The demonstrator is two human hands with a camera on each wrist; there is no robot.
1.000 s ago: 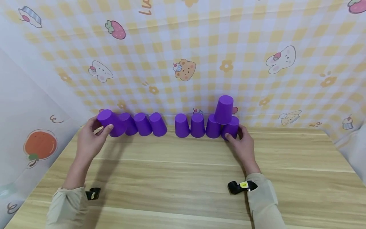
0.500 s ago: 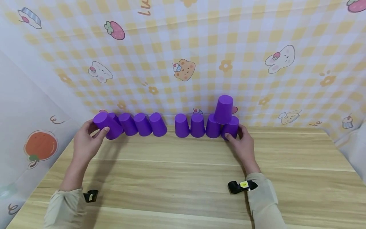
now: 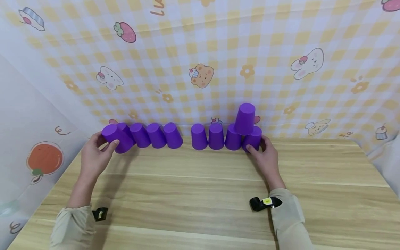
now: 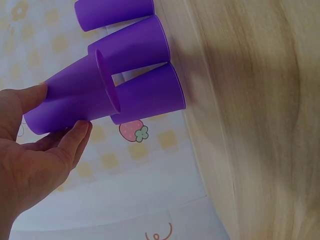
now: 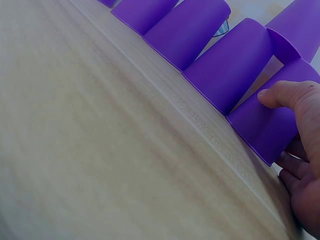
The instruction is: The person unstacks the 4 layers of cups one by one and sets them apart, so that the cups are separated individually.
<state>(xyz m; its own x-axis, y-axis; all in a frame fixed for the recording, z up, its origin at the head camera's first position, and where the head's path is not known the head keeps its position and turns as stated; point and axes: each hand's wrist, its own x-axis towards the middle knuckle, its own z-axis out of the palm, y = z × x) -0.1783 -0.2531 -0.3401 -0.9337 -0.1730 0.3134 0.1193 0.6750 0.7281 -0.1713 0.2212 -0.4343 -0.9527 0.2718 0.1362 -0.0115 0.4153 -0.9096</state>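
My left hand (image 3: 95, 156) grips a purple plastic cup (image 3: 116, 139), thumb on one side and fingers on the other. That cup is upside down and tilted, and in the left wrist view its rim hangs apart from the table. It partly covers the leftmost cup (image 4: 150, 95) of a row of inverted purple cups. At the right row's end, my right hand (image 3: 265, 158) holds the last inverted cup (image 5: 265, 120), which stands on the table, between thumb and fingers. Another inverted cup (image 3: 245, 119) straddles the tops of that cup and its neighbour (image 3: 232, 139).
The wooden table (image 3: 187, 194) meets a checked cloth backdrop (image 3: 175, 59) right behind the cups. A gap parts the left row, ending at one cup (image 3: 173, 136), from the right row, starting at another (image 3: 199, 137). A white side wall (image 3: 28, 104) stands at left.
My left hand has shifted left and slightly down with its cup, baring more of the leftmost cup behind it. Over the last half second it barely moves. My right hand stays in place.
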